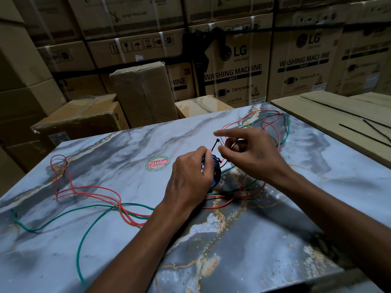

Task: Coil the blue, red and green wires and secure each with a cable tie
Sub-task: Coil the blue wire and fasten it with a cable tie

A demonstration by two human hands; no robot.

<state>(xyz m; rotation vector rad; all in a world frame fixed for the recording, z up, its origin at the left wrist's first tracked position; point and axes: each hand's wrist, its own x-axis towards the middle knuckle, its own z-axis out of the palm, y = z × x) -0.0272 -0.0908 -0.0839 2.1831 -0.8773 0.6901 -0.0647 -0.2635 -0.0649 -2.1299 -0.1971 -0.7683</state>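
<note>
Gripping the coiled blue wire [213, 174] with curled left hand [188, 182]; pinching the cable tie [215, 147] with right hand [251, 157]. Working on a marble-patterned table [105, 157], red wire [88, 190] and green wire [84, 235] sprawling at 9 o'clock. Facing stacked cartons [234, 66] at 12 o'clock.

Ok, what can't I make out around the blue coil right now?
- Blue coil: mostly hidden behind the left hand, head view.
- Cable tie: too thin and dark to tell whether it is locked.
- Right hand: its grip on the tie's tail is unclear.
- Green wire: cut off by the bottom edge.
</note>
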